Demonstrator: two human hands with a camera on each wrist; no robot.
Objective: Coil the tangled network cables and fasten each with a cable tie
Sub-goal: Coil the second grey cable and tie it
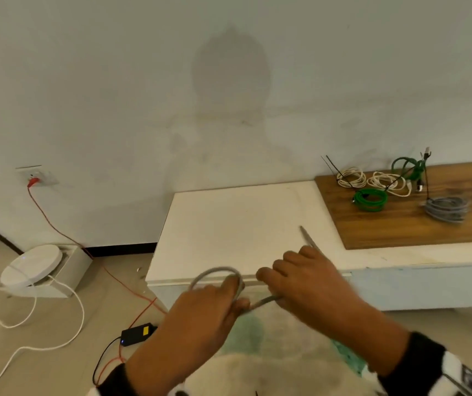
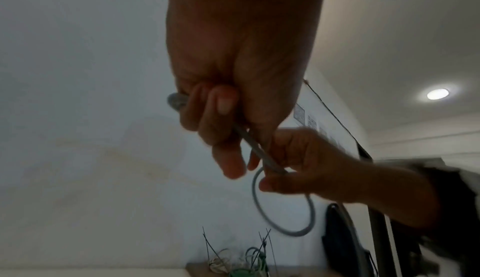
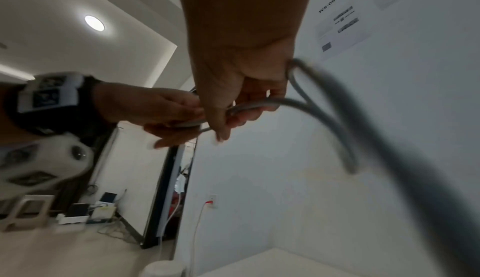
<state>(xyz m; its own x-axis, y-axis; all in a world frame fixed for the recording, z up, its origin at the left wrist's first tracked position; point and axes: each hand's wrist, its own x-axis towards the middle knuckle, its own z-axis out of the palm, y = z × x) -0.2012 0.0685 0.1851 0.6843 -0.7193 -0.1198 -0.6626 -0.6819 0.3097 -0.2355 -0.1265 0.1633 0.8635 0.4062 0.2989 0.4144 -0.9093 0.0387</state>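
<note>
Both hands are working a grey cable (image 1: 217, 274) into a loop at the near edge of the table (image 1: 237, 224).

The left hand (image 1: 200, 307) is curling its fingers round the loop, and the right hand (image 1: 303, 284) is gripping the strand running out of it, the loose end sticking up past the knuckles. It is blurred, so the number of turns is hard to call. Five tied coils are lying well apart on the wooden board (image 1: 400, 224): two white (image 1: 350, 178), two green (image 1: 370, 200), one grey (image 1: 447, 208).
</note>
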